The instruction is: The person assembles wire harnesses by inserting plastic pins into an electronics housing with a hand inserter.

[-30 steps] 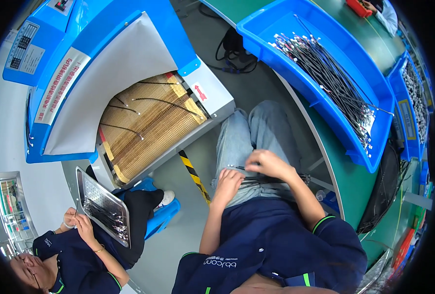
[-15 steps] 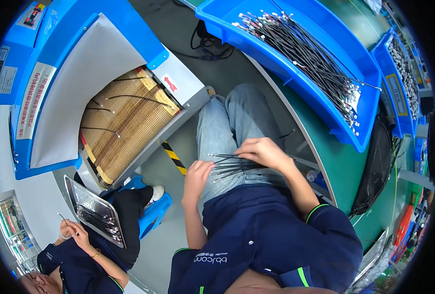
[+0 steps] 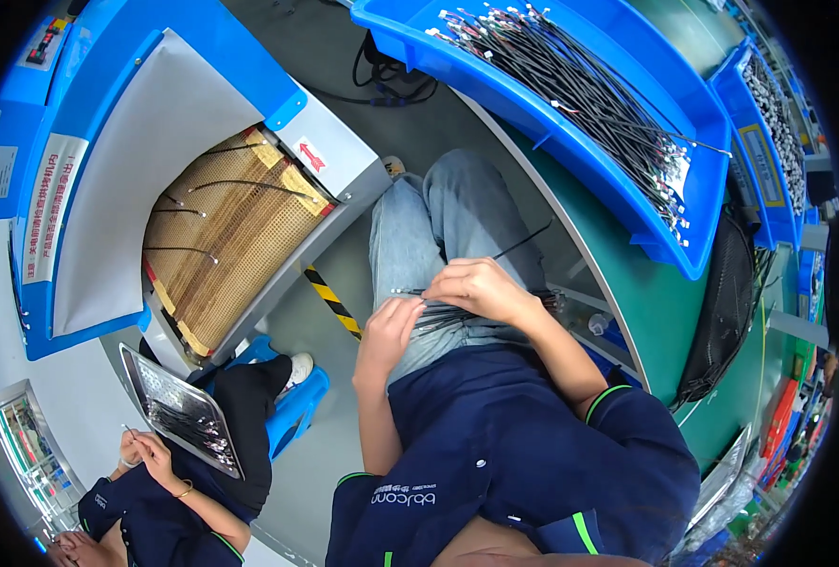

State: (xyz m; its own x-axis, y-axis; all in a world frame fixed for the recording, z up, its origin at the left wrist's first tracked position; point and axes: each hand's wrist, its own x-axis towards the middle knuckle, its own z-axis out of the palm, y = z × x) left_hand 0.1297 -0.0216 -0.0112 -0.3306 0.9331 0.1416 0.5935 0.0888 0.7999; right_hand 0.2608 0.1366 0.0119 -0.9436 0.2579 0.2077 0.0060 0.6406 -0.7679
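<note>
Several thin black cables [image 3: 448, 317] with small white end connectors lie across my lap, partly covered by my hands. My left hand [image 3: 388, 333] is closed in a pinch at the connector end of one cable. Right beside it, fingertips almost touching, my right hand [image 3: 481, 286] pinches the same black cable [image 3: 525, 240], whose free end sticks out up and to the right. The fingers hide the exact spot of the grip.
To the left stands a blue-and-white machine with a mesh conveyor belt [image 3: 240, 227] carrying a few cables. A blue bin [image 3: 618, 213] of cables sits on the green table [image 3: 585, 189] at right. Lower left, a co-worker handles a cable beside a metal tray [image 3: 139, 367].
My right hand has moved left, close to my left hand. A cable's free end now stands out more plainly beyond my right hand. The view has shifted slightly.
</note>
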